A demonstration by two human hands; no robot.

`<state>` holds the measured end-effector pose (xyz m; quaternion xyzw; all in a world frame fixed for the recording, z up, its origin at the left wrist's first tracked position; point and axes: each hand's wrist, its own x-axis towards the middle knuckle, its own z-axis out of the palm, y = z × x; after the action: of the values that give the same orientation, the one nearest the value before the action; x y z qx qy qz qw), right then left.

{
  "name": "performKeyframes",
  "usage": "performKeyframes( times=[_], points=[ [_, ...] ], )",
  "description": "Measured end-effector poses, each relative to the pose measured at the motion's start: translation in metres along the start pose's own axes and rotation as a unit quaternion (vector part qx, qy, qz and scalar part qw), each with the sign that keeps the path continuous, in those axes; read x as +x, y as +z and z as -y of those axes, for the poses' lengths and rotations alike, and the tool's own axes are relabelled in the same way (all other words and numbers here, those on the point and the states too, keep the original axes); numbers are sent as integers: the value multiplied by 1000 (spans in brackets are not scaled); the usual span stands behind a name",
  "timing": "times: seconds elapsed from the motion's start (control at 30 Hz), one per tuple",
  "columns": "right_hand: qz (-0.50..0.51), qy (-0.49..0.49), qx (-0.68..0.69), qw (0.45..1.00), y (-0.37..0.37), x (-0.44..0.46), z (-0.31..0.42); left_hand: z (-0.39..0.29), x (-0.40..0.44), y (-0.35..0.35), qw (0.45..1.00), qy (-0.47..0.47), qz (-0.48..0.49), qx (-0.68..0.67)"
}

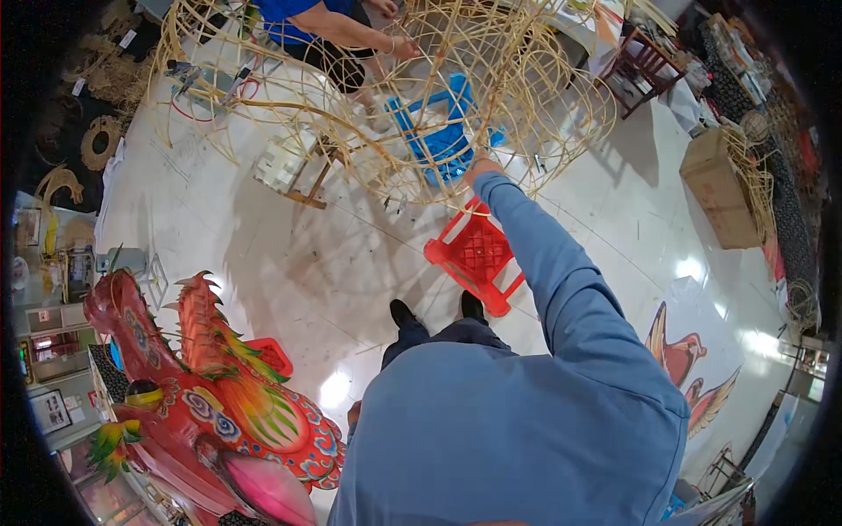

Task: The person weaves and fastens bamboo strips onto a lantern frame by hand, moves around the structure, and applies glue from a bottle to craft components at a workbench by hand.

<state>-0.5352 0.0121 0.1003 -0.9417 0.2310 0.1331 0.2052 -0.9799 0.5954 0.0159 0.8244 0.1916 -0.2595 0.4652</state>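
My right hand [481, 167] reaches forward to the lower edge of a large woven frame of thin bamboo strips [351, 114]. Its fingers look closed at the strips, but what they hold is too small to make out. Low at my left side, only a small part of my left hand [354, 412] shows beside my shirt, its fingers hidden. Beyond the frame a co-worker in a blue shirt [285, 19] has an arm over the strips. A blue plastic stool [445, 145] shows through the frame, and a red plastic stool [478, 252] lies below my right hand.
A small wooden stool [316, 180] stands left of the blue stool. A painted red dragon figure [237, 412] fills the lower left. At the right are a cardboard box [721, 188], a dark wooden chair [638, 74] and a sheet with painted birds [693, 351].
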Motion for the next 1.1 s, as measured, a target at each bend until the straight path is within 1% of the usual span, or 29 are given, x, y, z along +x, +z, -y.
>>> performKeyframes(
  times=[0.1,0.2,0.27,0.33,0.4,0.43,0.47,0.5,0.53,0.63,0.67,0.73,0.77,0.83,0.87,0.9,0.97,1.03,1.07,1.1],
  points=[
    [12,-23,-10,1000,-4,5,-4,13,4,4,999,22,-11,-21],
    [-1,28,49,998,-13,-4,-2,20,6,3,998,52,-26,-18],
    [-1,22,44,999,-11,-2,-4,17,7,3,998,61,-34,7],
    [-12,19,32,999,-8,4,-7,-32,-5,-1,998,36,-30,30],
    [-2,13,30,999,-8,9,-9,-94,-11,-4,997,-2,-17,73],
    [7,10,28,1000,-6,10,-10,-89,-7,-3,998,-13,-19,61],
    [14,7,25,1000,-6,9,-11,-57,1,2,1000,-14,-19,20],
    [15,8,25,1000,-8,8,-11,-2,15,11,997,-8,-20,-75],
    [13,6,25,1000,-11,6,-10,31,24,16,989,1,-16,-144],
    [10,1,24,1000,-18,-4,-9,15,11,19,992,-28,-33,-119],
    [-11,-4,45,999,-20,-7,-10,8,9,19,993,-42,-41,-106],
    [-52,-17,87,995,-20,-12,-13,9,9,20,992,-33,-40,-115],
    [-52,-16,88,995,-19,-15,-16,9,9,21,991,-25,-39,-125],
    [-102,-39,144,984,-15,-27,-22,13,5,20,990,-20,-39,-135],
    [-128,-51,171,976,-14,-32,-23,7,6,21,992,-21,-41,-122],
    [-128,-52,171,976,-12,-40,-24,2,5,21,993,-23,-42,-108],
    [-156,-84,203,963,-8,-60,-27,-10,3,21,994,-24,-44,-95],
    [-171,-98,219,956,-4,-84,-29,-29,0,18,998,-5,-54,31],
    [-129,-87,196,968,-3,-98,-30,-38,-2,18,994,5,-57,94],
    [-87,-74,173,978,-2,-110,-32,-47,-3,19,994,6,-56,94]
  ],
)
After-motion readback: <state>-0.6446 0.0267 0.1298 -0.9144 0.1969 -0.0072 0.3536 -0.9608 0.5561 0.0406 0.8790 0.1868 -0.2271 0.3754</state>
